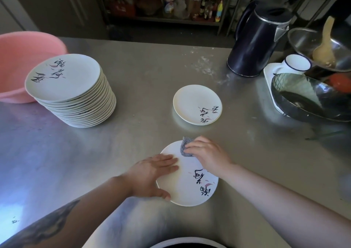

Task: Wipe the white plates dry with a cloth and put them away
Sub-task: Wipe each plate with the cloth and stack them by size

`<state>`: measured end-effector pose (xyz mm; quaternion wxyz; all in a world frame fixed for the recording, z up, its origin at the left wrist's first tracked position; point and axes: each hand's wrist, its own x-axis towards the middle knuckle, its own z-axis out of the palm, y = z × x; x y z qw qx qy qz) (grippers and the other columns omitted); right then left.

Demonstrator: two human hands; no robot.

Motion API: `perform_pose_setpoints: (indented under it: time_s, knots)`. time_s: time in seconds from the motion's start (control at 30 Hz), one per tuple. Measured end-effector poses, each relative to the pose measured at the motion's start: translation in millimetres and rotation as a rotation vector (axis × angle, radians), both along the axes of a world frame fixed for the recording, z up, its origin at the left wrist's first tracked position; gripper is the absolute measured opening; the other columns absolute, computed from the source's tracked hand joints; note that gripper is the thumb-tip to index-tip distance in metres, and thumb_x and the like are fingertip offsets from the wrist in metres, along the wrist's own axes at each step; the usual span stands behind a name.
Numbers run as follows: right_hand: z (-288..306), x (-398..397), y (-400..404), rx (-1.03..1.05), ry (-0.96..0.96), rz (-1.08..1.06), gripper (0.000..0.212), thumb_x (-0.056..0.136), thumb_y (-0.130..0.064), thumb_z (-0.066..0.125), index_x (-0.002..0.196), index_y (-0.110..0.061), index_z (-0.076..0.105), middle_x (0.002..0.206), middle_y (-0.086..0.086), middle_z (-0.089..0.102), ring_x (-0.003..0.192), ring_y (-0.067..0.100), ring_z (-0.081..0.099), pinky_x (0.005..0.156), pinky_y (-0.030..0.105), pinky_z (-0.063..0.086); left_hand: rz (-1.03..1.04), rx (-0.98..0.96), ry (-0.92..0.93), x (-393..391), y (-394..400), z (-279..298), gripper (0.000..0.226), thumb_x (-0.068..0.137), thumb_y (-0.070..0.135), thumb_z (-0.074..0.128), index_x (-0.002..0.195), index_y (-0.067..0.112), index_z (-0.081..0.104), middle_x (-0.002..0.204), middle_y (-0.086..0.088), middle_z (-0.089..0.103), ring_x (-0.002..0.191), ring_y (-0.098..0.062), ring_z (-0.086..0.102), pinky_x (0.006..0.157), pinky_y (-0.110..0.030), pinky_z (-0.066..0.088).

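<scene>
A white plate point(190, 190) with black calligraphy lies flat on the steel counter near me. My left hand point(152, 173) rests on its left rim, fingers straight across the top and thumb along the near edge. My right hand point(207, 153) grips a small grey cloth point(185, 147) and presses it on the plate's far edge. Two like plates point(197, 104) sit stacked in the middle of the counter. A tall stack of several plates point(72, 88) stands at the left.
A pink basin point(20, 57) sits behind the tall stack. At the right stand a dark kettle point(254, 44), a white mug point(296, 64), a steel bowl with a wooden spoon point(322, 46) and a dark pan point(307, 97). Shelves with bottles lie beyond the counter's far edge.
</scene>
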<state>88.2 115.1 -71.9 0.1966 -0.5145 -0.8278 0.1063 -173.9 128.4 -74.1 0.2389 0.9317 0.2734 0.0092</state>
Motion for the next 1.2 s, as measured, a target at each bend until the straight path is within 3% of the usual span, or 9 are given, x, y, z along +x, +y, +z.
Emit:
perform_pose_setpoints:
  time_s: [0.13,0.33,0.43,0.57,0.67,0.77,0.87,1.0,1.2]
  knots:
    - [0.6,12.0,-14.5,-0.055,0.028,-0.102,0.039,0.069,0.005,0.075,0.097,-0.022,0.076,0.102,-0.014,0.071,0.096,0.008,0.047,0.064,0.033,0.057,0.055,0.095,-0.004,0.5,-11.1,0.3,0.091,0.081,0.087,0.027,0.130,0.020,0.064,0.139,0.000,0.058,0.127,-0.018,0.056,0.102,-0.045,0.047]
    - [1.6,8.1,-23.5,-0.128,0.076,-0.164,0.032,0.077,0.003,0.069,0.098,-0.020,0.076,0.104,-0.013,0.070,0.100,0.005,0.044,0.064,0.030,0.056,0.221,0.125,-0.047,11.1,-38.5,1.7,0.087,0.069,0.082,0.051,0.126,0.018,0.065,0.133,-0.004,0.063,0.117,-0.022,0.064,0.094,-0.042,0.053]
    - [1.2,2.9,-12.9,-0.150,0.083,-0.139,0.030,0.078,0.004,0.068,0.099,-0.015,0.076,0.105,-0.008,0.072,0.101,0.007,0.043,0.075,0.032,0.054,0.050,0.133,0.002,10.2,-18.2,13.4,0.092,0.066,0.078,0.058,0.140,0.024,0.052,0.147,-0.001,0.051,0.131,-0.020,0.053,0.107,-0.041,0.040]
    - [0.6,3.0,-7.2,-0.164,0.086,-0.125,0.027,0.080,0.002,0.065,0.100,-0.013,0.076,0.106,-0.006,0.071,0.103,0.011,0.047,0.077,0.038,0.054,-0.115,-0.012,0.257,15.2,10.1,29.2,0.101,0.076,0.070,0.066,0.156,0.031,0.018,0.164,0.011,0.005,0.152,-0.010,-0.001,0.119,-0.026,-0.004]
    - [2.1,3.4,-9.4,-0.196,0.083,-0.138,0.026,0.085,0.001,0.063,0.103,-0.013,0.075,0.111,-0.006,0.070,0.108,0.018,0.052,0.080,0.042,0.054,-0.113,-0.019,0.330,16.6,15.0,27.5,0.107,0.074,0.079,0.059,0.157,0.031,0.012,0.164,0.012,-0.001,0.151,-0.009,-0.006,0.119,-0.024,-0.007]
    - [-0.1,4.4,-16.2,-0.176,0.094,-0.159,0.026,0.083,0.000,0.065,0.103,-0.014,0.075,0.110,-0.007,0.070,0.106,0.015,0.050,0.077,0.043,0.055,-0.066,-0.014,0.326,15.9,7.9,23.5,0.125,0.054,0.098,0.028,0.157,0.029,0.010,0.165,0.009,0.000,0.152,-0.012,-0.005,0.116,-0.023,-0.009]
    - [0.9,1.0,-33.7,-0.116,0.113,-0.214,0.029,0.080,0.002,0.067,0.099,-0.018,0.075,0.105,-0.010,0.071,0.103,0.009,0.047,0.074,0.037,0.056,0.142,0.013,0.279,24.0,-13.1,19.2,0.126,0.051,0.092,0.015,0.157,0.026,0.010,0.166,0.006,0.000,0.153,-0.017,-0.004,0.120,-0.029,-0.003]
    - [3.9,-6.2,-53.4,-0.148,0.113,-0.226,0.029,0.085,-0.002,0.062,0.102,-0.021,0.073,0.110,-0.016,0.068,0.107,0.009,0.050,0.077,0.036,0.055,0.348,0.009,0.258,37.7,-42.3,19.4,0.110,0.072,0.085,0.041,0.156,0.021,0.013,0.165,0.003,0.004,0.152,-0.021,0.001,0.121,-0.034,0.006]
    - [7.9,2.3,-33.3,-0.269,0.105,-0.183,0.026,0.089,-0.003,0.060,0.105,-0.018,0.074,0.111,-0.010,0.069,0.113,0.015,0.052,0.088,0.039,0.050,0.285,-0.162,0.153,11.3,-6.5,28.2,0.117,0.052,0.084,0.050,0.153,0.031,0.027,0.161,0.016,0.019,0.149,-0.007,0.015,0.118,-0.026,0.014]
